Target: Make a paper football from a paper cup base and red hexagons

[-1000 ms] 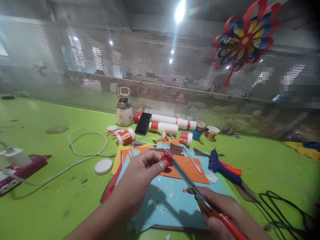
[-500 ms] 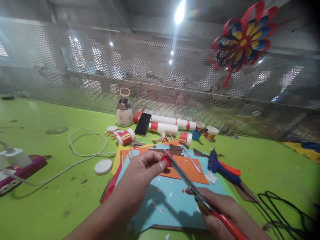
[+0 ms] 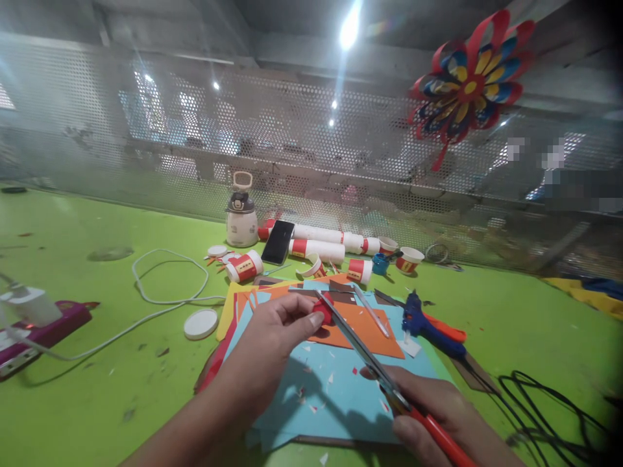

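Between thumb and fingers, my left hand (image 3: 280,334) pinches a small red paper piece (image 3: 323,312). My right hand (image 3: 428,405) is wrapped round red-handled scissors (image 3: 363,350), whose long blades point up and left. The blade tips lie against the red piece, near my left fingertips; I cannot tell how far the blades are apart. Beneath both hands is a light blue sheet (image 3: 341,412) strewn with small red and white scraps. An orange sheet (image 3: 363,331) lies on top of it, with a clear stick (image 3: 372,312) across it.
A blue glue gun (image 3: 431,327) with a black cord (image 3: 540,408) lies at right. Behind the sheets are paper cups (image 3: 360,270), white tubes (image 3: 318,250), a phone (image 3: 278,242) and a bottle (image 3: 242,224). At left are a power strip (image 3: 73,319), white cable and round lid (image 3: 201,323).
Both hands, the red piece and the scissors keep almost the same place. The view has shifted very slightly, and the hanging paper flower appears a little lower and further left.
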